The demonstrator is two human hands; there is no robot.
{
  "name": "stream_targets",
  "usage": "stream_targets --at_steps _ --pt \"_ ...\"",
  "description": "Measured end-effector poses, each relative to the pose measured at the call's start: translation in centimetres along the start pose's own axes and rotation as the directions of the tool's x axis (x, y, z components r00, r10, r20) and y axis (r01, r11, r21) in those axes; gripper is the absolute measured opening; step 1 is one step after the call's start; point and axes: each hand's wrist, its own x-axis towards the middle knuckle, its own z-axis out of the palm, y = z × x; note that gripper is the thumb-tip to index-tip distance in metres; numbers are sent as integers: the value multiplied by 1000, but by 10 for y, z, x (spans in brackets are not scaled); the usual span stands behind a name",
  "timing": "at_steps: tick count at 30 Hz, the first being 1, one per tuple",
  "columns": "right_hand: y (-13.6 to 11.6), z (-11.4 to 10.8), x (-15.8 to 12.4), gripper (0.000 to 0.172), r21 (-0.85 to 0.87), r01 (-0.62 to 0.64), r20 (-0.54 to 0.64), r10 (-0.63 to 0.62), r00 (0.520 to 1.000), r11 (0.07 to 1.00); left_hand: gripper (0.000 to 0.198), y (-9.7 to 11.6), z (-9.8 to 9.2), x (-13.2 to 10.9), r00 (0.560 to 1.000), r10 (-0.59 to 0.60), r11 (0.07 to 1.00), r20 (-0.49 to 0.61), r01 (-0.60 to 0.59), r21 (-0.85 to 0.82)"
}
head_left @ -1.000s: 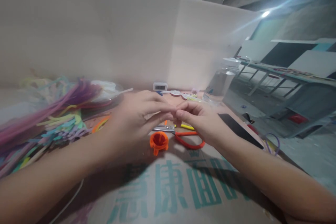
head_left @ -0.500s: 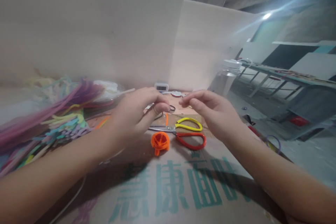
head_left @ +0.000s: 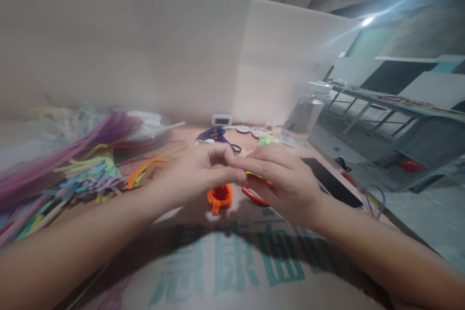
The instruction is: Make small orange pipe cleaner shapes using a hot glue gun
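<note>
My left hand (head_left: 203,169) and my right hand (head_left: 279,179) meet at the fingertips above the cardboard. The fingers of both are curled together, and whatever they pinch, if anything, is too small to make out. Just below them a small orange fuzzy piece (head_left: 220,197) with a red inside stands on the board. Scissors lie under my right hand; part of their red handle (head_left: 255,196) shows, while the blades are hidden.
Colourful fuzzy stems (head_left: 98,169) are piled at the left. Behind the hands are a blue tool (head_left: 214,134) and a small white clock (head_left: 221,119). A clear bottle (head_left: 303,116) and a black phone (head_left: 332,181) are on the right. White panels rise at the back.
Both hands have come together, my right hand moving left and down until the fingertips met. It now covers most of the scissors, and the phone and blue tool have come into sight.
</note>
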Motion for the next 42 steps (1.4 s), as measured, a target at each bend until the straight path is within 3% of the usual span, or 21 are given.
stream_targets --at_steps 3,7,10,12,18,21,25,28,32,34,37,38,39,40,41,42 --pt "5 0 -1 11 19 -19 -16 19 1000 1000 33 1 4 -1 997 -22 999 79 25 -28" --pt "7 -4 1 11 26 -180 -13 180 983 983 30 5 3 0 994 105 979 -27 -98 176" --pt "5 -4 2 11 23 -240 -43 241 970 970 25 6 -2 2 976 187 963 -109 -160 217" --pt "4 -3 1 11 17 -224 -48 225 973 974 24 6 -5 4 969 188 965 -162 -152 213" --pt "2 2 -1 28 -59 -100 37 103 994 993 27 8 -5 1 958 219 969 -184 -191 159" --pt "7 1 -5 24 -134 -91 56 99 993 987 39 8 -2 -2 945 210 973 -252 -176 151" --pt "17 -4 -8 19 -230 -15 140 49 989 973 45 5 -1 -2 962 172 979 -210 -143 147" --pt "17 -12 -3 15 -281 84 162 -39 986 956 45 4 -4 0 965 198 967 -175 -162 198" --pt "1 -32 2 34 -306 81 195 -21 981 949 44 13 -12 2 961 215 944 -174 -159 288" --pt "0 -50 -7 34 -344 110 233 -29 972 932 43 18 -17 1 960 173 941 -221 -95 325" --pt "23 -97 -40 22 -527 191 237 -72 969 828 44 22 -21 -1 952 143 942 -271 -47 332" --pt "36 -119 -56 21 -628 158 203 -36 979 762 45 22 -23 -2 950 143 944 -278 -46 327" --pt "50 -142 -73 25 -755 22 123 108 987 655 46 23 -24 -3 949 139 946 -282 -43 321" --pt "64 -165 -91 32 -851 -207 -8 383 924 483 47 23 -25 -4 948 134 948 -287 -39 316" --pt "75 -187 -108 38 -890 -342 -126 558 820 301 48 24 -25 -4 948 129 949 -292 -33 313" --pt "84 -205 -122 41 -902 -400 -161 732 662 164 48 24 -26 -4 947 122 949 -297 -24 314"
